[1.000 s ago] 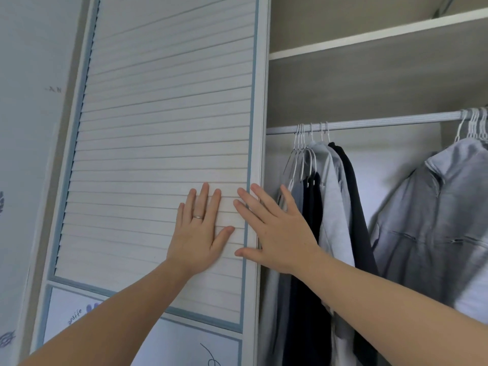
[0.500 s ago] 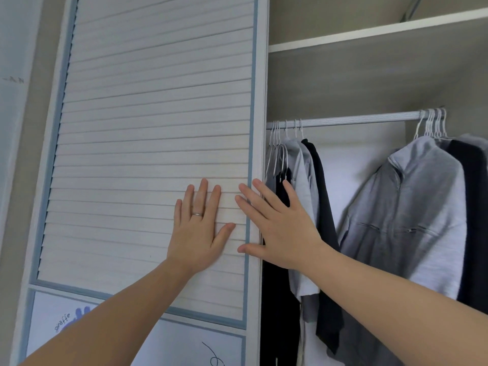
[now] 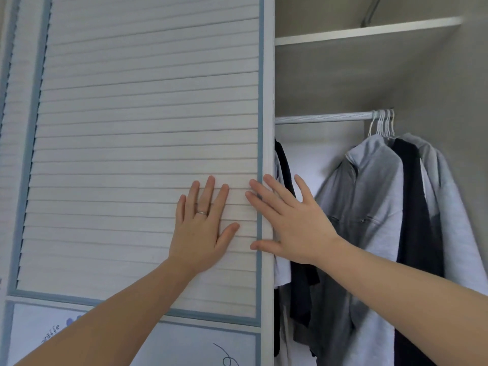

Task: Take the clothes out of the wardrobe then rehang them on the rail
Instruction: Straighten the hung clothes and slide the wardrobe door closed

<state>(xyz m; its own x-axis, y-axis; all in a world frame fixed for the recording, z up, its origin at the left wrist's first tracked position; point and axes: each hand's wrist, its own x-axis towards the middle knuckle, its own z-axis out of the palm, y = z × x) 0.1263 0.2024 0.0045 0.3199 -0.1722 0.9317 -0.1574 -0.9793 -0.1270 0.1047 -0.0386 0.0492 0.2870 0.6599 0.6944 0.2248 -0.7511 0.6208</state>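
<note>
The left hand (image 3: 202, 228) and right hand (image 3: 293, 223), flat and empty, are pressing the white louvred wardrobe door (image 3: 148, 143). They are presumably sliding it aside, exposing grey and black hanging garments (image 3: 383, 207)

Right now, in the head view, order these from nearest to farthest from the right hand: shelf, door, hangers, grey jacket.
1. Door, touched by the right hand.
2. Grey jacket, to its right.
3. Hangers, above right.
4. Shelf, top.
</note>
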